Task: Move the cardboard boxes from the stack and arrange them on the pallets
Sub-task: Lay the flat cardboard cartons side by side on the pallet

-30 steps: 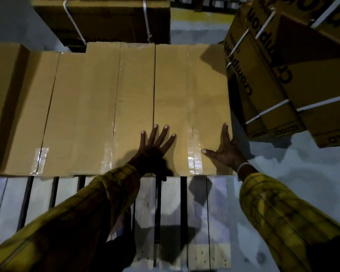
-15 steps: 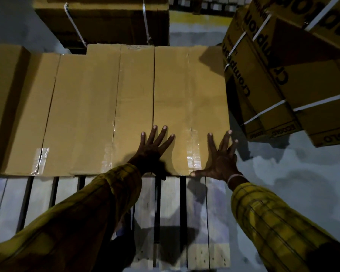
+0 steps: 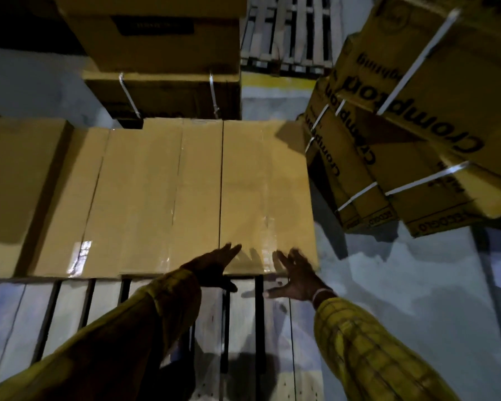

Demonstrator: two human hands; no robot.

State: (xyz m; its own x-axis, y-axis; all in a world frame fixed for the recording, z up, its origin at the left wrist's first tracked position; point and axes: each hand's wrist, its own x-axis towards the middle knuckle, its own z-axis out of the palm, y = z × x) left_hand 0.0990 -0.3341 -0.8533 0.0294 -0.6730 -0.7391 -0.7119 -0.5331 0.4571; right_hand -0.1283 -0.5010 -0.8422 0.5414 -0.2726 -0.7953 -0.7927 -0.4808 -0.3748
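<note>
Head view, dim light, some motion blur on the hands.

Row of plain cardboard boxes [image 3: 168, 198] lies flat on a wooden pallet [image 3: 70, 311], taped seams running toward 12 o'clock. Rightmost box [image 3: 266, 192] sits flush against its neighbour at 9 o'clock; its near edge lines up with the row.

Left hand [image 3: 214, 266]: fingers straight and together, pointing to 1 o'clock, over the near edge of the rightmost box. Contact unclear because of blur. Holding nothing.

Right hand [image 3: 294, 277]: fingers spread and straight, at the near right corner of the same box, thumb out toward 9 o'clock. Not gripping; touch vs. hover cannot be told. White wristband [image 3: 323, 293] at the cuff. Both sleeves are yellow plaid.

Stack of strapped Crompton cartons [image 3: 402, 134] at 2 o'clock, printed sides facing the camera, white straps across. More strapped boxes [image 3: 162, 68] at 12 o'clock behind the row. Second pallet [image 3: 287, 33] at 12–1 o'clock, on grey floor [image 3: 402, 285].
</note>
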